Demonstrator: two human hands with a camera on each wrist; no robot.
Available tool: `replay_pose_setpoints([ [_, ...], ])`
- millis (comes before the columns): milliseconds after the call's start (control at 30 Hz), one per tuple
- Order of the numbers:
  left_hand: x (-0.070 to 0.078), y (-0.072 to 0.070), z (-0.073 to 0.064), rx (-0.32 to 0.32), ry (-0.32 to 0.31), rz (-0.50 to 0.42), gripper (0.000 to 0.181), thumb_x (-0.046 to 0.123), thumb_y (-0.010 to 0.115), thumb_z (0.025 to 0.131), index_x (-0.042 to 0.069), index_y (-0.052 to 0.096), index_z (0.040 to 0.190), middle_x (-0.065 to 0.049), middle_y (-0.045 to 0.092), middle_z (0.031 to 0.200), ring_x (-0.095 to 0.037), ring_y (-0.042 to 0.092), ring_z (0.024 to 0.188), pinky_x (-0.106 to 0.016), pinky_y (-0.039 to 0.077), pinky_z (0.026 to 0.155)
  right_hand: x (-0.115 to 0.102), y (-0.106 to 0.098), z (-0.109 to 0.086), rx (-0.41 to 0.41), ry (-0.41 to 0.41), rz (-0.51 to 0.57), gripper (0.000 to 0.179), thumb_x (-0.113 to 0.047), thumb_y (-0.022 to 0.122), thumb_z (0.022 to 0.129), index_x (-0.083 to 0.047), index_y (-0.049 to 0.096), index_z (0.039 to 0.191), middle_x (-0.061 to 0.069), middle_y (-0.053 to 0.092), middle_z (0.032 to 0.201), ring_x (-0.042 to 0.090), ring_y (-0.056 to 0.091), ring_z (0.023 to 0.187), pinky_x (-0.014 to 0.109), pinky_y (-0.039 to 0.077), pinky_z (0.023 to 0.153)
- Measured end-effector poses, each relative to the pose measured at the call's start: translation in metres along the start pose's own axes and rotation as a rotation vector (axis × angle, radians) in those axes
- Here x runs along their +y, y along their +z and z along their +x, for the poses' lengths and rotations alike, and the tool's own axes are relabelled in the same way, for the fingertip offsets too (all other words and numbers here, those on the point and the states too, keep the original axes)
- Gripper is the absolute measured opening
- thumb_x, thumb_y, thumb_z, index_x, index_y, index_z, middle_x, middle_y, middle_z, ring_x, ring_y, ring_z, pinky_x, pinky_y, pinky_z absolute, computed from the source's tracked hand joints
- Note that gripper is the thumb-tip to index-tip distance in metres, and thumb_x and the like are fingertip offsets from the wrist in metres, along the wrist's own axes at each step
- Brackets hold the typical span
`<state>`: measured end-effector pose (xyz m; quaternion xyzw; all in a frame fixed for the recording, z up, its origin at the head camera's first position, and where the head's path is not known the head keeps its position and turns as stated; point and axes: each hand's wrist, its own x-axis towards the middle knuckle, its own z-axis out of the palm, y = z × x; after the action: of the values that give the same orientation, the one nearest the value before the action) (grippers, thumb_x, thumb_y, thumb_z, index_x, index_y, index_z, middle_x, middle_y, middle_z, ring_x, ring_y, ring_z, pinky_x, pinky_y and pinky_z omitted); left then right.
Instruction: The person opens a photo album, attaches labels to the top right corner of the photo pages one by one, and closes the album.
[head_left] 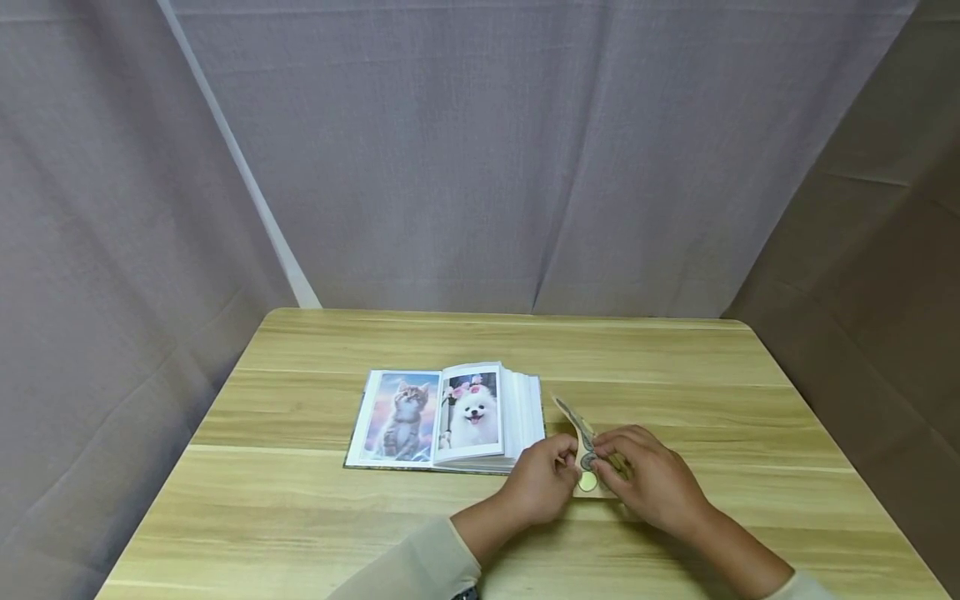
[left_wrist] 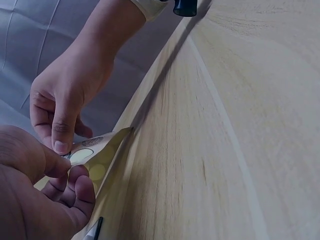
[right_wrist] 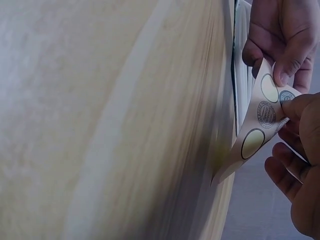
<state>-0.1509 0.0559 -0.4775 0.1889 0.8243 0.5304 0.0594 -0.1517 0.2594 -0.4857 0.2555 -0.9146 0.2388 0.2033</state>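
A sheet of round stickers is held up off the table just right of the photo album, between both hands. It is bent, with some yellow circles and some dark printed ones, as the right wrist view shows on the sticker sheet. My left hand pinches the sheet's left edge between thumb and fingers. From the other side, my right hand pinches at a dark printed sticker with thumb and forefinger. Whether that sticker has lifted from the backing cannot be told.
An open photo album lies on the wooden table, left of the hands, showing a kitten picture and a white dog picture. Grey curtains hang behind the table and at its sides.
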Motion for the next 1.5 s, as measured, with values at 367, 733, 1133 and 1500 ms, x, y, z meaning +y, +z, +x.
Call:
replay_pose_setpoints([
  [367,-0.0028,0.0035,0.0021,0.002,0.003,-0.008,0.014,-0.006,0.065,0.091,0.008,0.065,0.093,0.01,0.056,0.078,0.003,0.046,0.062,-0.016,0.039,0.056,-0.0012,-0.0003,-0.0017,0.043,-0.03,0.008,0.019,-0.018,0.09,0.079,-0.021,0.077,0.092,-0.008,0.072,0.105,0.012,0.068,0.094,0.022,0.052,0.057],
  [733,-0.003,0.0046,0.0022,0.018,-0.016,-0.024,0.014,-0.007,0.065,0.09,0.006,0.065,0.095,0.012,0.055,0.078,0.003,0.046,0.063,-0.016,0.04,0.057,-0.0004,0.0015,-0.0023,0.085,-0.042,0.013,0.02,-0.013,0.091,0.076,-0.021,0.075,0.085,-0.008,0.072,0.102,0.012,0.068,0.088,0.018,0.049,0.055],
  [1133,-0.0031,0.0051,0.0019,0.016,-0.017,-0.029,0.015,-0.007,0.065,0.09,0.006,0.064,0.096,0.011,0.054,0.078,0.003,0.045,0.062,-0.016,0.039,0.056,-0.0009,0.002,-0.0035,0.079,-0.027,0.028,0.029,-0.014,0.091,0.075,-0.028,0.066,0.079,-0.009,0.072,0.103,0.012,0.069,0.092,0.023,0.053,0.058],
  [1500,-0.0038,0.0061,0.0019,0.033,-0.006,-0.038,0.018,-0.008,0.066,0.088,0.005,0.066,0.1,0.011,0.054,0.078,0.004,0.046,0.063,-0.015,0.041,0.057,-0.0023,0.0027,-0.0037,0.079,-0.012,0.049,0.03,-0.011,0.086,0.078,-0.03,0.063,0.077,-0.009,0.073,0.103,0.011,0.068,0.088,0.019,0.047,0.053],
])
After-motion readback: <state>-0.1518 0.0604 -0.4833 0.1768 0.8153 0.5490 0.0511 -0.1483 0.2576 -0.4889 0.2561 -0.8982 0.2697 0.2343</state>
